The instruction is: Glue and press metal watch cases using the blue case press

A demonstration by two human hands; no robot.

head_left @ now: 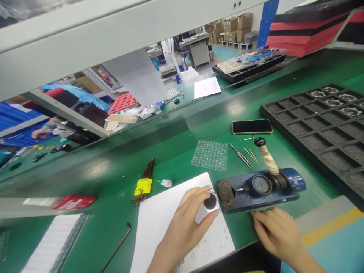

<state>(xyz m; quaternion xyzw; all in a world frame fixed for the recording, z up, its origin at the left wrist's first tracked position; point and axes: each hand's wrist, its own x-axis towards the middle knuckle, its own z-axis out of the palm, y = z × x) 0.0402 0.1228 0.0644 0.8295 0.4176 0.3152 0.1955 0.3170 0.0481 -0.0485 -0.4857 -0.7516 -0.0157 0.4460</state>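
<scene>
My left hand [192, 220] is closed around the rim of a silver watch case [217, 201] with a dark round middle, held above a white paper sheet [153, 223]. Just to the right of the case sits a blue bench tool [241, 203] with a dial, a pointed tip and a tape-wrapped lever topped by a black ball. At the tool's near side, by the table's front edge, my right hand [277, 233] has thumb and forefinger pressed together. Whatever lies in that pinch, if anything, is too small or hidden to make out.
Behind the tool lie tweezers [241, 156], thin sticks [250, 154], a clear dimpled sheet [209, 155] and a phone [252, 126]. A black foam tray [304, 129] holds several watch parts at right. Hex keys [143, 185], a small bottle [165, 183] and a bent rod [116, 248] are left.
</scene>
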